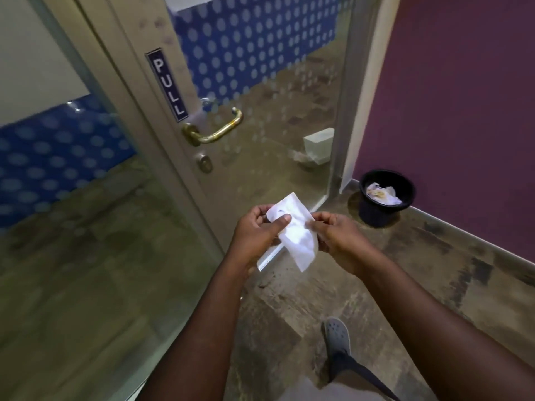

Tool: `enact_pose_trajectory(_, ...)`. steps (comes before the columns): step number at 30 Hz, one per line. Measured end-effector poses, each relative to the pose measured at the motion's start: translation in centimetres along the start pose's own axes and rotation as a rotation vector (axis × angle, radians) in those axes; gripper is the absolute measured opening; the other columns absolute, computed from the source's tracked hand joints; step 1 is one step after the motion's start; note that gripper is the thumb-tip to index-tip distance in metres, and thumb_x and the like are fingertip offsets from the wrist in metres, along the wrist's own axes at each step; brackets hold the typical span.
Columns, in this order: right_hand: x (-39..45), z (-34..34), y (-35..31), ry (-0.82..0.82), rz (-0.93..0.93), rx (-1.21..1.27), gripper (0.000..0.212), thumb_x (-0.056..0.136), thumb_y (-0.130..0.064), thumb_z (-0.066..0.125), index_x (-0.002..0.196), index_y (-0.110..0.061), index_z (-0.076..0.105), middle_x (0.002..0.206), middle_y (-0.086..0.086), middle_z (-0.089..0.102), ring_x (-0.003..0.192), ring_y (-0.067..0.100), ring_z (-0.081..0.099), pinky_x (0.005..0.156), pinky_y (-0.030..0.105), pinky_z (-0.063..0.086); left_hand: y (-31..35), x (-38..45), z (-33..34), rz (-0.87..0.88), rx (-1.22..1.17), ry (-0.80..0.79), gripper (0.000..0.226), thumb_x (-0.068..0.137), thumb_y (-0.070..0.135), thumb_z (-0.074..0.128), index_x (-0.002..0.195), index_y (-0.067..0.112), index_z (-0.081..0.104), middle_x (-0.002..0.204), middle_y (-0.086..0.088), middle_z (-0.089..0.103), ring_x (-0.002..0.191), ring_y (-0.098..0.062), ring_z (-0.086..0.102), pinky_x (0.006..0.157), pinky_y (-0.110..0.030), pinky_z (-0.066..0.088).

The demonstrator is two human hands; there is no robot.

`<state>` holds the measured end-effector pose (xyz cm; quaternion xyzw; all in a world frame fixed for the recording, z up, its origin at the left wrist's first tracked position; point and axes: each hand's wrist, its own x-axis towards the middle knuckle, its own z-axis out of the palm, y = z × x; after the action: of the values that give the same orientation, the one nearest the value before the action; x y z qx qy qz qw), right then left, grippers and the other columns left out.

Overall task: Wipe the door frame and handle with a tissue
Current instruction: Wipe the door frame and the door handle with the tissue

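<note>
Tissue (292,230) held at chest level in front of the door, pinched between left hand (257,230) and right hand (338,238), likely being spread or folded into a wiping pad; handle (214,131) and door frame (162,125) untouched, above; bin (385,195) near for discards.

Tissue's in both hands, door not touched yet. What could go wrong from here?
1. The tissue is thin and pinched between the left hand and right hand; it may tear when rubbed on the brass handle.
2. The door frame borders glass; stray wipes could smear it.
3. The black bin sits low against the purple wall, apart from the door; a used tissue tossed from here might miss.
</note>
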<state>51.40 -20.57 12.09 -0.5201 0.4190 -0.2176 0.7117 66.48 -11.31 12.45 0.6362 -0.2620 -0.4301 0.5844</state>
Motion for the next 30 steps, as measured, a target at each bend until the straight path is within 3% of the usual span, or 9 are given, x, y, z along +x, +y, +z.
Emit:
enact_pose_trajectory(4, 5.4, 1.5, -2.1, -0.106, -0.01, 0.06, 0.018, 0.096, -0.003, 0.054, 0.106, -0.007, 0.067, 0.098, 0.01, 0.075, 0.089, 0.026, 0.071, 0.079, 0.04, 0.058, 0.6, 3.0, -2.0, -0.059, -0.188, 0.079, 0.02, 0.095, 0.006, 0.067, 0.111, 0.014, 0.059, 0.098, 0.002, 0.078, 0.082, -0.01, 0.073, 0.063, -0.024, 0.057)
enact_pose_trajectory(8, 10.0, 2.3, -4.0, -0.276, -0.023, 0.078, 0.019, 0.091, 0.002, 0.056, 0.098, -0.005, 0.072, 0.097, 0.01, 0.075, 0.087, 0.021, 0.071, 0.075, 0.027, 0.058, 2.1, 6.4, -2.4, -0.038, -0.185, 0.268, 0.025, 0.093, -0.014, 0.056, 0.095, 0.01, 0.061, 0.081, 0.001, 0.075, 0.074, -0.01, 0.071, 0.062, -0.02, 0.056)
enact_pose_trajectory(10, 12.9, 2.5, -5.6, -0.375, -0.02, 0.1, 0.015, 0.09, -0.009, 0.063, 0.097, -0.001, 0.072, 0.092, 0.009, 0.075, 0.083, 0.017, 0.07, 0.07, 0.02, 0.055, 3.5, 8.5, -2.4, -0.013, -0.202, 0.339, 0.025, 0.09, -0.017, 0.054, 0.088, 0.006, 0.063, 0.083, -0.005, 0.072, 0.074, -0.012, 0.07, 0.066, -0.021, 0.058)
enact_pose_trajectory(13, 16.5, 2.6, -7.9, -0.455, 0.021, 0.102, 0.034, 0.09, -0.026, 0.066, 0.099, 0.007, 0.068, 0.074, 0.005, 0.072, 0.074, 0.015, 0.069, 0.071, 0.022, 0.055, 5.0, 11.4, -2.4, 0.009, -0.253, 0.424, 0.027, 0.089, -0.019, 0.049, 0.081, 0.003, 0.062, 0.089, -0.011, 0.071, 0.079, -0.018, 0.07, 0.076, -0.025, 0.058)
enact_pose_trajectory(16, 19.1, 3.1, -9.4, -0.512, -0.041, -0.074, 0.01, 0.086, -0.011, 0.07, 0.093, -0.005, 0.066, 0.075, 0.003, 0.069, 0.074, 0.015, 0.065, 0.065, 0.023, 0.054, 6.0, 13.5, -2.4, 0.021, -0.22, 0.495, 0.034, 0.089, -0.021, 0.044, 0.074, 0.004, 0.06, 0.098, -0.013, 0.071, 0.094, -0.027, 0.067, 0.088, -0.037, 0.056)
enact_pose_trajectory(19, 21.0, 4.0, -10.9, -0.641, -0.118, -0.273, 0.028, 0.082, -0.002, 0.073, 0.105, -0.013, 0.06, 0.072, -0.004, 0.062, 0.066, 0.009, 0.061, 0.059, 0.02, 0.049, 6.8, 14.7, -2.8, 0.029, -0.111, 0.562, 0.042, 0.088, -0.021, 0.041, 0.069, 0.009, 0.064, 0.107, -0.013, 0.072, 0.104, -0.034, 0.068, 0.093, -0.048, 0.055)
enact_pose_trajectory(21, 21.8, 4.9, -11.9, -0.696, -0.161, -0.384, 0.027, 0.082, -0.003, 0.073, 0.106, -0.013, 0.064, 0.076, 0.0, 0.065, 0.068, 0.009, 0.062, 0.063, 0.021, 0.049, 7.6, 14.8, -3.2, 0.052, -0.013, 0.59, 0.05, 0.086, -0.02, 0.042, 0.064, 0.016, 0.068, 0.104, -0.007, 0.075, 0.103, -0.029, 0.07, 0.085, -0.039, 0.059)
enact_pose_trajectory(24, 22.7, 6.3, -13.4, -0.646, -0.309, -0.548, 0.007, 0.083, -0.006, 0.072, 0.086, -0.011, 0.069, 0.074, -0.001, 0.067, 0.064, 0.007, 0.056, 0.062, 0.025, 0.044, 9.5, 14.3, -3.9, 0.102, 0.133, 0.608, 0.05, 0.084, -0.016, 0.05, 0.062, 0.022, 0.073, 0.096, 0.004, 0.078, 0.094, -0.011, 0.073, 0.076, -0.02, 0.055)
enact_pose_trajectory(30, 22.6, 9.6, -18.8, -0.363, -0.673, -0.648, 0.01, 0.083, -0.021, 0.069, 0.079, -0.028, 0.065, 0.074, -0.011, 0.069, 0.063, 0.001, 0.061, 0.054, 0.022, 0.047, 16.0, 13.4, -6.1, 0.409, 0.34, 0.774, 0.047, 0.085, -0.018, 0.059, 0.088, 0.028, 0.07, 0.081, 0.017, 0.073, 0.078, 0.008, 0.067, 0.071, -0.007, 0.05)
